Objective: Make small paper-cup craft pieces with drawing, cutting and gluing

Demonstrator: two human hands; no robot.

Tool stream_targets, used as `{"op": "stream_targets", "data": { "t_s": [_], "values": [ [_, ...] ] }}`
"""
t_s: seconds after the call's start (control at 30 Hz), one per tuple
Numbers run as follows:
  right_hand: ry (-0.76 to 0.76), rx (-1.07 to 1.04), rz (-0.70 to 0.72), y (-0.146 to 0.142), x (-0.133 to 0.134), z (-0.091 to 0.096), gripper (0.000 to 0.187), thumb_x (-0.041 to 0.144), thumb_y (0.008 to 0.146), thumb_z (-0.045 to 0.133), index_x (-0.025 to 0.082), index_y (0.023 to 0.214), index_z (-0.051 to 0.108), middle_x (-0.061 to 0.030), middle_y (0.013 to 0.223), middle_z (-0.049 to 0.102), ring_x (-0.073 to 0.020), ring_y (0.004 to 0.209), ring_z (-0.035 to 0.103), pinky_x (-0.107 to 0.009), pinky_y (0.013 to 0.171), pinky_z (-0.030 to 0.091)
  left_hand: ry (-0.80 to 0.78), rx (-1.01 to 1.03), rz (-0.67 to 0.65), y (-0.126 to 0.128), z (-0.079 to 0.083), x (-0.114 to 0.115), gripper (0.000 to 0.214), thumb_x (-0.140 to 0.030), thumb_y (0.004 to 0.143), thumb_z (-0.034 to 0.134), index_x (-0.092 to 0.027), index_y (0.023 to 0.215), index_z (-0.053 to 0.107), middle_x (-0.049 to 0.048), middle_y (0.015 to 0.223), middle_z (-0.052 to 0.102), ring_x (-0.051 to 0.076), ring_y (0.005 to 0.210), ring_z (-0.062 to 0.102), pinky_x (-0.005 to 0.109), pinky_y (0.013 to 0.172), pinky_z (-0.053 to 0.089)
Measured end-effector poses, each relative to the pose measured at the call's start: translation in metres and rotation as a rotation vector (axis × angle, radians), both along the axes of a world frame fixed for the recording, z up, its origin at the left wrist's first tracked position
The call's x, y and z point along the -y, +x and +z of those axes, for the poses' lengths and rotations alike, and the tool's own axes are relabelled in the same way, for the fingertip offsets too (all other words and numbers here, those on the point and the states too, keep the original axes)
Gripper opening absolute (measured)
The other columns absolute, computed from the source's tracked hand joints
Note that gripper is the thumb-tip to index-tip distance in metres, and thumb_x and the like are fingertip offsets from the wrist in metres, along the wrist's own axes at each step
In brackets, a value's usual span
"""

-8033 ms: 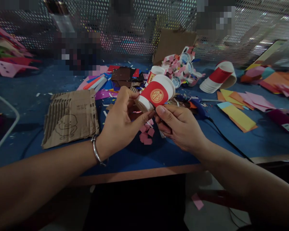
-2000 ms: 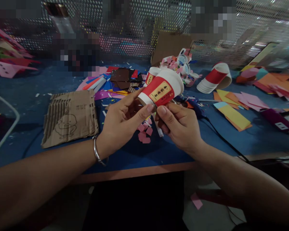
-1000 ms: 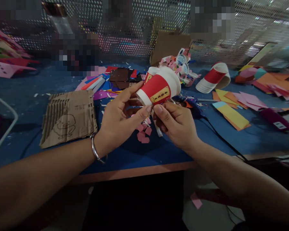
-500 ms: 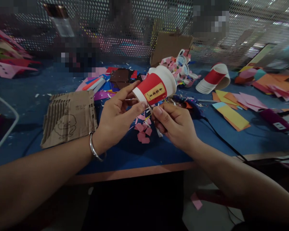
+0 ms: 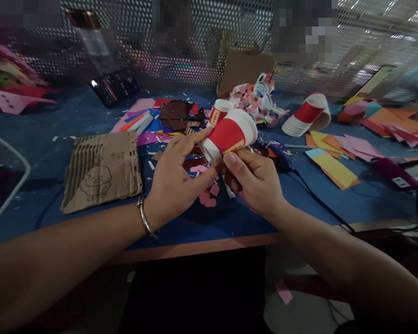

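A red and white paper cup (image 5: 230, 135) lies tilted in both my hands above the blue table (image 5: 48, 134), its mouth turned away to the right. My left hand (image 5: 176, 178) grips its base end, thumb and forefinger on the bottom rim. My right hand (image 5: 256, 183) is closed under the cup, thumb against its red side. Small pink paper squares (image 5: 209, 197) lie on the table just below my hands. A second paper cup (image 5: 218, 111) stands right behind the held one.
A torn corrugated cardboard piece (image 5: 102, 169) lies left. A stack of cups (image 5: 308, 116) lies on its side right, by coloured paper sheets (image 5: 334, 160). A black cable (image 5: 320, 204) runs toward the table's front edge. A perforated metal screen (image 5: 195, 41) backs the table.
The cup has been turned in my hands, so its yellow label has rolled to the underside. Both hands have come a little lower and closer together.
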State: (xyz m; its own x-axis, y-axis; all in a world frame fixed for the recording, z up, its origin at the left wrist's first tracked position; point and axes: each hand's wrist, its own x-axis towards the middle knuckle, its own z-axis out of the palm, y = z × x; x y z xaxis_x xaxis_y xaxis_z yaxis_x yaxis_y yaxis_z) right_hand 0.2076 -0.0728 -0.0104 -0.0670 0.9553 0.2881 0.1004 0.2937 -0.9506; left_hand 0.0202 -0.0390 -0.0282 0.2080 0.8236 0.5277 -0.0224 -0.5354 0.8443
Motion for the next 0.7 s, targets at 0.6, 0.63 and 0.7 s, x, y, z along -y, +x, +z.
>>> {"op": "stream_targets", "data": {
  "t_s": [0.6,0.63,0.7],
  "values": [
    [0.093,0.035,0.005,0.000,0.002,0.004,0.055,0.067,0.099,0.077,0.022,0.071,0.062,0.0030,0.060,0.054,-0.0096,0.053,0.046,-0.028,0.048,0.033,-0.127,0.133,-0.071,0.003,0.015,0.005,0.050,-0.046,0.086,0.096,-0.027,0.130,0.082,0.0081,0.132,0.081,0.031,0.122,0.078,0.050,0.111,0.065],
    [0.092,0.025,0.006,0.000,0.001,0.004,0.054,0.066,0.100,0.077,0.022,0.073,0.063,0.0032,0.060,0.055,-0.0093,0.052,0.046,-0.028,0.048,0.033,-0.120,0.125,-0.063,0.003,0.015,0.005,0.051,-0.046,0.086,0.097,-0.026,0.130,0.082,0.0087,0.133,0.080,0.032,0.122,0.077,0.050,0.112,0.065],
    [0.081,0.013,0.012,0.001,0.001,0.002,0.051,0.065,0.100,0.077,0.022,0.075,0.066,0.0036,0.061,0.056,-0.0090,0.051,0.045,-0.028,0.048,0.034,-0.090,0.103,-0.041,0.002,0.014,0.004,0.052,-0.044,0.085,0.097,-0.027,0.132,0.081,0.0093,0.135,0.078,0.032,0.123,0.075,0.050,0.112,0.064]
  ]
}}
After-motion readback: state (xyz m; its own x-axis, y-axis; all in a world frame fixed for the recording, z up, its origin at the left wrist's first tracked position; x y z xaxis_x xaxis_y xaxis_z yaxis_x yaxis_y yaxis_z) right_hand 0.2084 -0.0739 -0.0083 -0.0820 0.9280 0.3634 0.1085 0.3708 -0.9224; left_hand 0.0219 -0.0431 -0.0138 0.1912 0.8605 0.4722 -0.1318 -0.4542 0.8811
